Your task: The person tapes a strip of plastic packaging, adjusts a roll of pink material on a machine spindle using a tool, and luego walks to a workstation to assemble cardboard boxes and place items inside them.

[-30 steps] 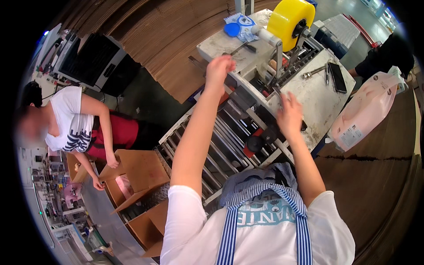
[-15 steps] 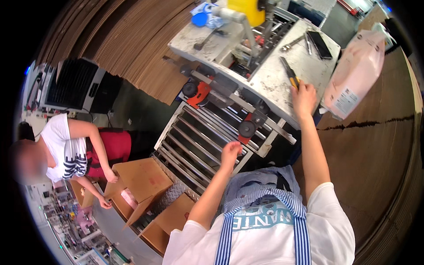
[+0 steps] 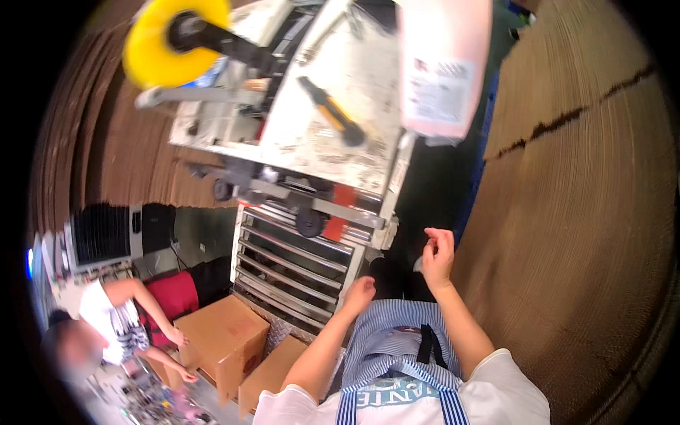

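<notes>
My right hand hangs in the air beside the machine's front corner, fingers loosely bent and apart, nothing in it. Close to my apron, my left hand is curled closed near the edge of the roller conveyor; no object shows in it. On the stained white machine top lies a utility knife with a yellow and black handle, apart from both hands. A pink-white plastic bag with a label is at the right end of that top.
Tall stacks of flat cardboard stand at the right and far left. A yellow tape roll sits on the machine. Cardboard boxes are at the lower left, where a co-worker reaches toward them.
My right hand has let go of the utility knife, which now lies on the machine top, and has drawn back toward my body. The view has shifted and turned.
</notes>
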`<state>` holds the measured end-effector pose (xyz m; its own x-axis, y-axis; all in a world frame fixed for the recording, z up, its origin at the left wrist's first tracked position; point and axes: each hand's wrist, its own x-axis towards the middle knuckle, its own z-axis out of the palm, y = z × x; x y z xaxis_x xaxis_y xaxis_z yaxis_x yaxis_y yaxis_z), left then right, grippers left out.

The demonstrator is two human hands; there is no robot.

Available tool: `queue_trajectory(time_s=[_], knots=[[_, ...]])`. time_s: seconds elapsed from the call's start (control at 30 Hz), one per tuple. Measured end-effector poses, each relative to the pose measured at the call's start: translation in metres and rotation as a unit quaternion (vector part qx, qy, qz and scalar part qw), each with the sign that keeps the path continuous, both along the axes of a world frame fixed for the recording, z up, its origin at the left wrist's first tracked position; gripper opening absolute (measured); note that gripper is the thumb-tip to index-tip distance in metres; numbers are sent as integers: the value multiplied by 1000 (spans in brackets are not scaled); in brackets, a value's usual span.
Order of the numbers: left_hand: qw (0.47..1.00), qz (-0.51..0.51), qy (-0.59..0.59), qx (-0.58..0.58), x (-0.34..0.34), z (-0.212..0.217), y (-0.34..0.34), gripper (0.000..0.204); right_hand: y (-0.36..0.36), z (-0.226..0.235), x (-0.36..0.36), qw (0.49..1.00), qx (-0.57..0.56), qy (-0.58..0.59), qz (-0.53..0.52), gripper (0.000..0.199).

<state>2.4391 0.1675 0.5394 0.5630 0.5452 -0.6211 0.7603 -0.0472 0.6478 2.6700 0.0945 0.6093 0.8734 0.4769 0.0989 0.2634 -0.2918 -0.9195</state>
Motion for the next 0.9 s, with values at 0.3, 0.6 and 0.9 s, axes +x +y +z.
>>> queue_trajectory(time_s=[0.3, 0.6, 0.9], knots=[[913, -237, 20, 332, 109, -86, 69, 57, -98, -181, -3, 972, -141, 152, -113, 26], [856, -287, 65, 424, 148, -178, 74, 77, -161, -306, -94, 896, -313, 309, -58, 21], [841, -260, 53, 471, 145, -199, 71, 82, -212, -328, -191, 664, -538, 498, 146, 79]])
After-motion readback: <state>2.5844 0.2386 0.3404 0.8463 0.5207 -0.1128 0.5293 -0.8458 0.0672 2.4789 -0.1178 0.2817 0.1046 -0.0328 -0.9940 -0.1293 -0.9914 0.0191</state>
